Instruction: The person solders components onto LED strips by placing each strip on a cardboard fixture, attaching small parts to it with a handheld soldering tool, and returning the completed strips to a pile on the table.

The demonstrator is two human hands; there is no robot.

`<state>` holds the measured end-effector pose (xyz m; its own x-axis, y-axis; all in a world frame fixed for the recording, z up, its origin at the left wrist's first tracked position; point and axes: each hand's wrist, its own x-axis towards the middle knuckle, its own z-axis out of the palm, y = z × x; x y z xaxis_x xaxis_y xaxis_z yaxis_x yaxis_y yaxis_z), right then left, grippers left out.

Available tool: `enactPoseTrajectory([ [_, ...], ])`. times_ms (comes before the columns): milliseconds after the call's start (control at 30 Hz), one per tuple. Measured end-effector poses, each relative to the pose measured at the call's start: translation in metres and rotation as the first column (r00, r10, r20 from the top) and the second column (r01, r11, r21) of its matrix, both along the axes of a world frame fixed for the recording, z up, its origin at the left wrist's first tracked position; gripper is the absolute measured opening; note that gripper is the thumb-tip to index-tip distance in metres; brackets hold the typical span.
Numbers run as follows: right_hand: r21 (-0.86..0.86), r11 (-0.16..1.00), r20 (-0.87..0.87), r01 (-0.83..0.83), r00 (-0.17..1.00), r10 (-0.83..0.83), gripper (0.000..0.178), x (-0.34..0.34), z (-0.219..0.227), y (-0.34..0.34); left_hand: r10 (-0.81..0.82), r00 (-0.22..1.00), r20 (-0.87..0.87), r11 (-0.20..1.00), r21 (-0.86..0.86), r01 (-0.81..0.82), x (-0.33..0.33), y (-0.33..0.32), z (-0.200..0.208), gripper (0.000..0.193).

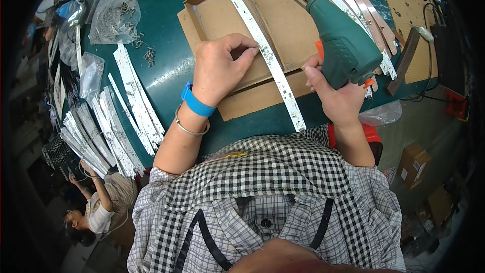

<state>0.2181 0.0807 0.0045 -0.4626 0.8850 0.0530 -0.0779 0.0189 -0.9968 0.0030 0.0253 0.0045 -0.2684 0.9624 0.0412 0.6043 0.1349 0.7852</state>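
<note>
In the head view, our left hand [225, 65] pinches an LED strip [275, 70] whose long axis slants from upper left to lower right across a cardboard tray [214, 17], and our right hand [337, 97] grips a green power tool [348, 43].

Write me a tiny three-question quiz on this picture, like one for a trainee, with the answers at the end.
1. Multiple choice: which hand holds the green tool? A, left; B, right; C, neither.
2. True or false: the blue band is on the right wrist.
3. Fill in: the strip by the fingers of the left hand is mostly ____ in colour.

Key:
1. B, the right hand.
2. False; it is on the left one.
3. White.
</note>
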Motion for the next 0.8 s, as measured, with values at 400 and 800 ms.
enactPoseTrajectory([
  [400,-0.086,0.996,-0.081,0.019,0.996,-0.026,0.018,0.0019,0.0013,-0.0041,0.006,0.999,-0.053,1.0,0.006,-0.006,0.005,-0.0012,0.0012,0.011],
  [800,-0.006,1.0,-0.003,0.002,1.0,-0.002,0.036,0.003,-0.001,-0.0032,0.01,0.999,-0.046,0.999,0.047,-0.008,0.0023,-0.0015,-0.0006,0.01],
])
